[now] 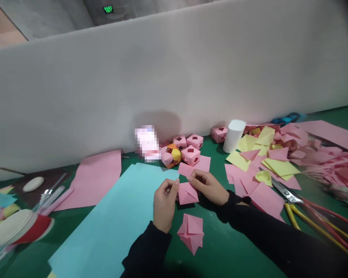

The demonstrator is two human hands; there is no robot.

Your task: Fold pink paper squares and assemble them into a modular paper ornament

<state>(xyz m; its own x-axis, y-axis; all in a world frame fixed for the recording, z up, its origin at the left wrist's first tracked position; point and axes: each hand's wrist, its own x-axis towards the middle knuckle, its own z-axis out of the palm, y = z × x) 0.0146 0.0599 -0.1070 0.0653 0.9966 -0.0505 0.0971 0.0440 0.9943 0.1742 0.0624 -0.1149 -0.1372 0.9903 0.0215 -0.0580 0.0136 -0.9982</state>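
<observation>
My left hand [164, 201] and my right hand [208, 186] both pinch a small folded pink paper piece [187, 194] just above the green table [226, 251]. The left hand grips its left corner, the right hand its upper right edge. A second folded pink paper piece [191, 233] lies on the table right below, near my left sleeve. A large light blue paper sheet [116, 220] lies flat to the left, under my left hand.
Several pink folded paper cubes [188, 150] sit by the white partition wall [162, 85], beside a white cylinder [233, 136]. Loose pink and yellow papers [266, 162] pile at right, with scissors [290, 197]. A pink sheet [94, 179] and a lidded container [17, 231] are at left.
</observation>
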